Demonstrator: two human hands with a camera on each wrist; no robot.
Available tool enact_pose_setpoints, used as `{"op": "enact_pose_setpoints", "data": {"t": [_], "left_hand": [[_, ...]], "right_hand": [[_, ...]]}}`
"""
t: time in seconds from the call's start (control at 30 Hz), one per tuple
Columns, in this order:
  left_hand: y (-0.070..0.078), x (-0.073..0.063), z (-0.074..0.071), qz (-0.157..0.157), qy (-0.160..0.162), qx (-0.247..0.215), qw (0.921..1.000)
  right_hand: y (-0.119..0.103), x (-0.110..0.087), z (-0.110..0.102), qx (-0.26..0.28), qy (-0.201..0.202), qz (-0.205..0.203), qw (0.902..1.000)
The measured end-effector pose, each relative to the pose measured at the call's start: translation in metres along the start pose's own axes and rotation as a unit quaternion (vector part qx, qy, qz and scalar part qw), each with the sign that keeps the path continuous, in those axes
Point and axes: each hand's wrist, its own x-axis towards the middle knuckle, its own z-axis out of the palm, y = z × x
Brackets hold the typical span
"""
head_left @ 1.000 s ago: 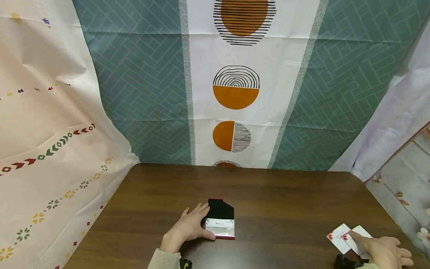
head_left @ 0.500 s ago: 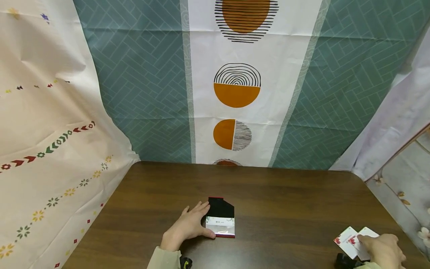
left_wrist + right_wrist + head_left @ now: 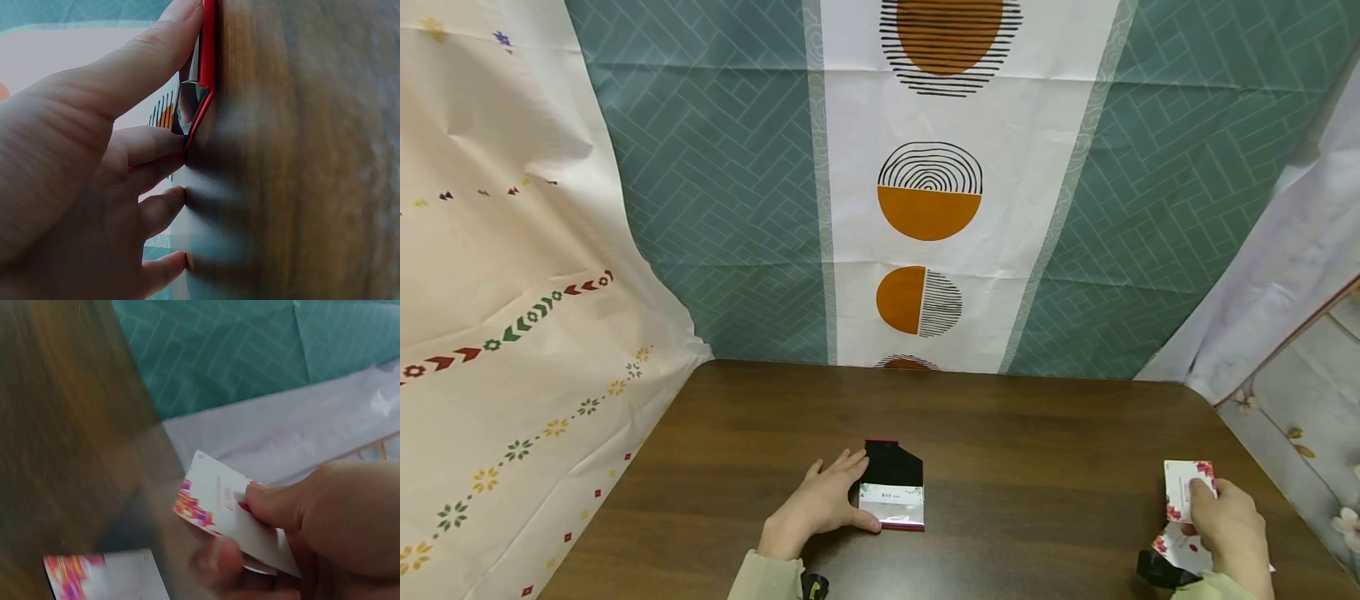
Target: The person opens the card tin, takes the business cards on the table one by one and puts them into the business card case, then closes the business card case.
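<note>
White card (image 3: 1179, 490) pinched in the right hand (image 3: 1231, 525) hides partly behind its thumb. Spread-fingered, the left hand (image 3: 820, 504) touches a black wallet (image 3: 892, 468) edge, wooden tabletop (image 3: 1037, 483) stretching between.

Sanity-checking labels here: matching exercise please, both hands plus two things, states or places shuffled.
1. Bare left hand
2. Bare right hand
3. Flat black and white case
4. Patterned green and white cloth

A. Hangs behind the brown wooden table
B. Pinches a white card with red floral print
C. Touches the case's left side
D. Lies on the table

1-C; 2-B; 3-D; 4-A
</note>
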Motion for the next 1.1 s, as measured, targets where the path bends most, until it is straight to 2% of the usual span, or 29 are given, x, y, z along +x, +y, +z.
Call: {"op": "enact_pose_setpoints", "data": {"t": [0.13,0.23,0.47,0.67,0.9,1.1], "left_hand": [[0.001,0.0,-0.001,-0.004,-0.002,0.0,1.0],[0.001,0.001,-0.001,-0.007,-0.003,0.002,1.0],[0.0,0.0,0.0,-0.006,-0.003,0.004,1.0],[0.001,0.0,0.001,-0.001,-0.001,0.001,1.0],[0.001,0.0,0.001,-0.002,-0.003,-0.002,1.0],[0.002,0.0,0.0,-0.003,-0.002,0.0,1.0]], "right_hand": [[-0.014,0.004,0.008,0.079,-0.084,-0.027,0.993],[-0.025,0.006,0.015,0.109,-0.115,-0.048,0.9862],[-0.05,0.007,0.032,0.074,-0.083,-0.112,0.9875],[-0.074,0.006,0.051,0.081,-0.059,-0.152,0.9833],[-0.102,0.001,0.079,0.053,-0.047,-0.23,0.9706],[-0.131,-0.007,0.11,0.065,-0.059,-0.269,0.9591]]}}
